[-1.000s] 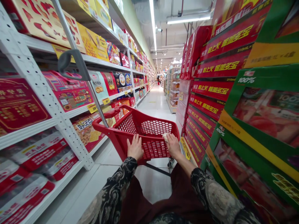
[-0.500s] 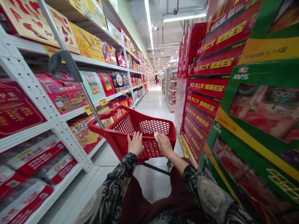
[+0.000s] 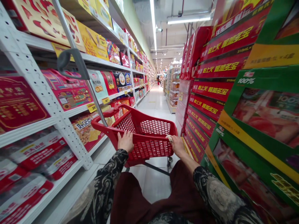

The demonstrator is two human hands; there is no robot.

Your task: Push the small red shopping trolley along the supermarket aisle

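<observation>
A red plastic shopping cart (image 3: 149, 132) with a mesh basket stands in front of me in a store aisle. My left hand (image 3: 126, 141) is curled over the near rim of the cart on the left side. My right hand (image 3: 176, 144) grips the near rim at the right corner and holds a small pale crumpled thing (image 3: 169, 137) against it. A grey metal pull handle (image 3: 77, 62) rises from the cart's left side toward the upper left. Both sleeves are dark with a pale pattern.
White shelves (image 3: 46, 124) with red and yellow boxed goods line the left. Stacked red cartons (image 3: 210, 93) and green cartons (image 3: 261, 118) form a wall close on the right. The pale tiled aisle (image 3: 156, 99) runs far ahead between them.
My hands have moved apart along the cart's near rim, the left one further left and the right one to the right corner. The cart has shifted slightly.
</observation>
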